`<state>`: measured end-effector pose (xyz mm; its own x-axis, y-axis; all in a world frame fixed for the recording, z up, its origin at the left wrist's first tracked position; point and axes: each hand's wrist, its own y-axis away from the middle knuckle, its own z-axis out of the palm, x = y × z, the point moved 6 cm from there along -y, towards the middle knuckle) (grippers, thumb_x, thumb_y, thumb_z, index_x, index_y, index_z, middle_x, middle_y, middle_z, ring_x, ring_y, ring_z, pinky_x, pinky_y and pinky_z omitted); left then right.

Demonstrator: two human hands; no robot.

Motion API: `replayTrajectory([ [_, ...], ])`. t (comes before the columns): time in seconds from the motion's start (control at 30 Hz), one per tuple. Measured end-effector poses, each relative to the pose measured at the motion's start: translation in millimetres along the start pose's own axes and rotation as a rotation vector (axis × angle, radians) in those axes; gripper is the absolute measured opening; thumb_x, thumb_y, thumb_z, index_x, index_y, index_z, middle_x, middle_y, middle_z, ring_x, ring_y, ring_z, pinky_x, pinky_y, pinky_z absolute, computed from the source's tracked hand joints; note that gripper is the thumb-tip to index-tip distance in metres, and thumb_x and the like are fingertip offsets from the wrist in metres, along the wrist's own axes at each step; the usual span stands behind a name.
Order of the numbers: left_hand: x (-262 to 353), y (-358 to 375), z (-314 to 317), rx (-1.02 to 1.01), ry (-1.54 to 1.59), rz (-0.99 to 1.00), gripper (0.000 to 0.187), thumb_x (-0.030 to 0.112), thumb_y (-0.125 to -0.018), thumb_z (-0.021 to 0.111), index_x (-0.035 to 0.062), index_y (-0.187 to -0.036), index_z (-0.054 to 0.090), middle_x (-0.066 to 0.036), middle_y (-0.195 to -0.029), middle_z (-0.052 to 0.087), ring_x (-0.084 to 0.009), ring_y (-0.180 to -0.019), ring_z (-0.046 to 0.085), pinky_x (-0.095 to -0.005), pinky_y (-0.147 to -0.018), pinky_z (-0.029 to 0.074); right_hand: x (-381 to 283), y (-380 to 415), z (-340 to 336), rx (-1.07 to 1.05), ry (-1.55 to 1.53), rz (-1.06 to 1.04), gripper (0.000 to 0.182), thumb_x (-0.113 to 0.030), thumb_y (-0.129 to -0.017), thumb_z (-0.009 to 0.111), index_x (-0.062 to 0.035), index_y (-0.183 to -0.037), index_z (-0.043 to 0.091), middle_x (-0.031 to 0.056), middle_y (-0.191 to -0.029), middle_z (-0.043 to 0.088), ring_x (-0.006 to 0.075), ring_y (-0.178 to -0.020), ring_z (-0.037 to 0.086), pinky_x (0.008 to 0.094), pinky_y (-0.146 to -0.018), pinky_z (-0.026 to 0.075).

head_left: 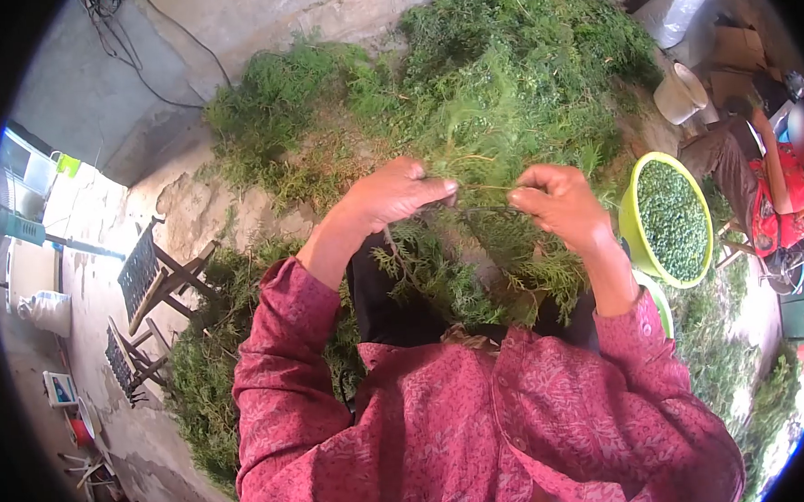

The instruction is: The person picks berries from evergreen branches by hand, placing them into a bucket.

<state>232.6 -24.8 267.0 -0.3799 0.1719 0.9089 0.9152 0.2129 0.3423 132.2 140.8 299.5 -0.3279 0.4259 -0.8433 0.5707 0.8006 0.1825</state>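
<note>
A thin yellowish stem (485,187) is stretched between my two hands, above my lap. My left hand (390,194) pinches it at one side, with thumb and fingers pressed together. On the other side my right hand (560,204) grips it between thumb and curled fingers. Blurred green foliage (477,129) shows just beyond the stem. Below my hands, leafy evergreen branches (431,277) lie across my lap. A yellow-green basin (632,225) filled with small green pieces stands right of my right hand.
A large heap of evergreen branches (537,53) lies ahead against the wall, with more greenery (209,379) at my left. Folding stools (144,278) stand on the left. A white bucket (680,95) and a seated person in red (789,185) are at the right.
</note>
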Motion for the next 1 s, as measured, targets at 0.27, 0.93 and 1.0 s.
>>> replayTrajectory([
  [0.27,1,-23,-1,0.064,-0.182,0.054,0.037,0.035,-0.075,0.062,-0.0024,-0.075,0.061,-0.01,-0.058,0.049,-0.0153,-0.054,0.044,-0.031,-0.053,0.038,-41,46,-45,0.116,-0.679,-0.344,0.009,-0.006,-0.08,0.054,-0.0053,-0.081,0.062,0.0009,-0.069,0.058,0.0,-0.048,0.044,0.0145,-0.038,0.032],
  [0.93,21,-78,37,0.079,-0.595,0.222,0.028,0.027,-0.075,0.055,0.0022,-0.086,0.06,-0.022,-0.078,0.058,-0.0361,-0.074,0.057,-0.0387,-0.065,0.044,-9,-45,-6,0.351,0.136,-0.516,0.009,-0.006,-0.075,0.059,-0.0022,-0.083,0.06,0.0103,-0.072,0.057,0.0195,-0.059,0.055,0.0281,-0.054,0.044],
  [1.0,26,-82,40,0.079,-0.603,0.209,0.027,0.027,-0.075,0.054,0.0027,-0.086,0.06,-0.021,-0.078,0.058,-0.0366,-0.074,0.057,-0.039,-0.065,0.044,12,-59,-7,0.227,-0.196,-0.297,0.007,-0.007,-0.078,0.057,-0.0025,-0.083,0.059,0.0069,-0.07,0.055,0.0147,-0.055,0.052,0.0249,-0.049,0.04],
])
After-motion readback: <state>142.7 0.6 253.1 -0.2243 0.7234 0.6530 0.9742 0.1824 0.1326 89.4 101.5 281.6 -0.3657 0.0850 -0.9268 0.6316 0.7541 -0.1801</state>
